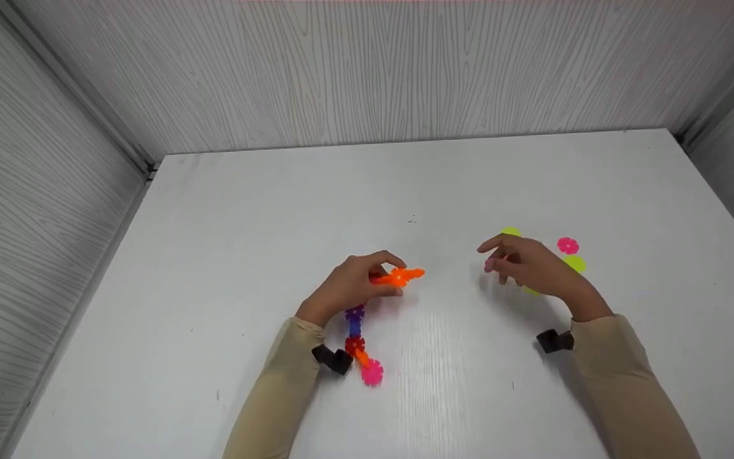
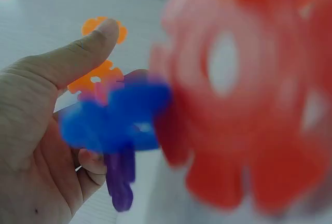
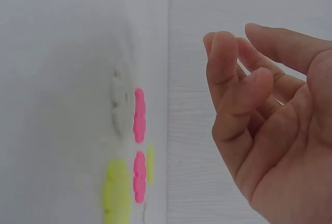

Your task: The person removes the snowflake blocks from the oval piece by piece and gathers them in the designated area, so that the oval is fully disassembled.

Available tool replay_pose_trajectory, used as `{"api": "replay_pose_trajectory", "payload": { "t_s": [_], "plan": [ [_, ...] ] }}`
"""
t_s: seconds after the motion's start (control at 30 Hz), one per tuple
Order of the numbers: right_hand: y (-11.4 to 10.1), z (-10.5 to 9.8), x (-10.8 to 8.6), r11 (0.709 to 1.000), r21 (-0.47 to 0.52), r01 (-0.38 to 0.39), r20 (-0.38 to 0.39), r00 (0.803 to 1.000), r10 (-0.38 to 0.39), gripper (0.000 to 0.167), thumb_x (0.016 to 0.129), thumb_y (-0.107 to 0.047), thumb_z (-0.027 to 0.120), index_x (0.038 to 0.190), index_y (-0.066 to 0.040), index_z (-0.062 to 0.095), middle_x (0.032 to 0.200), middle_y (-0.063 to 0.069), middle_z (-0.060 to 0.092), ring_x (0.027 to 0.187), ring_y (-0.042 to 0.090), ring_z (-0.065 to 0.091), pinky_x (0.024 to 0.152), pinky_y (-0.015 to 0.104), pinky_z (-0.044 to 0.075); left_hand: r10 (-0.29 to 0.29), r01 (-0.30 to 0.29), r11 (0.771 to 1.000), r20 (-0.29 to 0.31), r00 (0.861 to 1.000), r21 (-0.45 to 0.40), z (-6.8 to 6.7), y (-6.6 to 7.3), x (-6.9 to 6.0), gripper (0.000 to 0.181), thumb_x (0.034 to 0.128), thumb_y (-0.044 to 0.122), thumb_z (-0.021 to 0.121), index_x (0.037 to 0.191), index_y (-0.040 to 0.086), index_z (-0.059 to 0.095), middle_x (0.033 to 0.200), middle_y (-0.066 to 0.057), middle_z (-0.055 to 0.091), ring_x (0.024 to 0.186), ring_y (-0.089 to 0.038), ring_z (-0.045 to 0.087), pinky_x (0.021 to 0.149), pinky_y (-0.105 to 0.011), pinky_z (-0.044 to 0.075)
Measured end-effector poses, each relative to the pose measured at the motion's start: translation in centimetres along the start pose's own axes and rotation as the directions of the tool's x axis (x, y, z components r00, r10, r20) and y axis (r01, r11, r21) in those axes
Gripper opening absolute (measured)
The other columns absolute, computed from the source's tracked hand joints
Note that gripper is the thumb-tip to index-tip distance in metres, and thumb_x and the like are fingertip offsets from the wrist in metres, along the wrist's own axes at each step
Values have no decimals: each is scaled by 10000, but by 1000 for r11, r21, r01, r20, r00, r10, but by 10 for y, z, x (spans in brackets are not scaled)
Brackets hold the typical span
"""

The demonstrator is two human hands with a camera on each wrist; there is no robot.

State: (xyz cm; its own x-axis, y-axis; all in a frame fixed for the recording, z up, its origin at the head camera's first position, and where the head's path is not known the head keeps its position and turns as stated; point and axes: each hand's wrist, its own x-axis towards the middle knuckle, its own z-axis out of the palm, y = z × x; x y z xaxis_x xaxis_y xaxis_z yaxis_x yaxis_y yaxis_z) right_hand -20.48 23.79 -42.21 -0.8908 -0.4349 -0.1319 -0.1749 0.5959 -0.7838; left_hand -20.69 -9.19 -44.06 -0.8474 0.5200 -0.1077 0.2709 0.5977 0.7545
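My left hand [image 1: 348,284] pinches a chain of notched plastic snowflake discs between thumb and fingers. Orange discs [image 1: 400,277] stick out past the fingertips. Below the hand hang or lie a purple disc [image 1: 355,312], a blue disc [image 2: 111,120], a red disc [image 1: 355,345] and a pink end disc [image 1: 372,372]; part of the chain is hidden by the palm. To the right, my right hand [image 1: 536,271] hovers over the table with loosely bent fingers, and nothing shows in its grasp. Near it lie a pink disc [image 1: 568,245] and yellow discs [image 1: 575,262], partly covered by the hand.
A white table [image 1: 265,210] carries everything, with a grain-patterned panel [image 1: 367,70] behind it and side panels at left and right. Dark wrist mounts [image 1: 334,359] sit at both cuffs. Small dark marks [image 1: 412,220] dot the tabletop.
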Motion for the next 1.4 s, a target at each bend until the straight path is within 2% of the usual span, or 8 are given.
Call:
{"api": "replay_pose_trajectory", "payload": {
  "t_s": [0.23,0.43,0.6,0.9,1.07,1.27,1.4],
  "plan": [
    [-16,19,3,1000,11,12,35,999,-12,332,968,-219,581,1263,-72,537,1104,144,673,807,273,650,657,280,493,19,-20,999,27,999,50,4,8,-1,369,859,362,718,1211,328,612,1057,9,693,944,-193,611,764,-319,518],
    [-23,28,2,999,14,31,44,999,-31,382,964,-239,589,1311,-107,495,1184,150,653,842,273,653,713,347,517,40,-41,999,28,999,24,8,12,-1,394,863,336,718,1239,262,625,1050,11,688,914,-166,583,765,-288,515],
    [-28,35,3,996,-19,84,71,994,-83,421,961,-246,594,1350,-146,465,1201,137,657,844,249,668,757,391,539,57,-58,998,40,998,3,11,12,0,397,866,327,716,1246,248,630,1073,28,690,901,-151,586,790,-285,525],
    [-38,48,2,990,-50,132,146,981,-124,435,957,-165,591,1378,-201,485,1236,127,647,873,230,680,716,299,564,100,-99,995,56,993,-24,15,11,3,387,859,329,724,1228,244,648,1057,40,685,929,-143,579,792,-287,497],
    [-44,52,0,984,-57,170,159,974,-159,395,955,-136,588,1338,-219,548,1224,111,652,841,230,682,706,252,556,112,-109,993,71,991,-51,17,12,3,373,850,348,731,1207,267,655,999,34,686,870,-123,574,765,-259,491],
    [-46,56,0,972,-63,225,171,962,-212,333,955,-105,582,1275,-191,611,1225,76,660,870,200,675,734,250,558,129,-123,990,87,988,-67,18,12,2,351,853,330,732,1190,265,660,961,32,688,829,-110,576,735,-244,493],
    [-46,58,1,972,-56,228,170,962,-216,310,954,-86,574,1243,-185,629,1173,100,678,860,196,672,729,223,545,151,-145,987,91,984,-70,18,13,2,351,857,310,730,1195,243,659,943,19,690,803,-108,570,714,-232,486]
  ]
}}
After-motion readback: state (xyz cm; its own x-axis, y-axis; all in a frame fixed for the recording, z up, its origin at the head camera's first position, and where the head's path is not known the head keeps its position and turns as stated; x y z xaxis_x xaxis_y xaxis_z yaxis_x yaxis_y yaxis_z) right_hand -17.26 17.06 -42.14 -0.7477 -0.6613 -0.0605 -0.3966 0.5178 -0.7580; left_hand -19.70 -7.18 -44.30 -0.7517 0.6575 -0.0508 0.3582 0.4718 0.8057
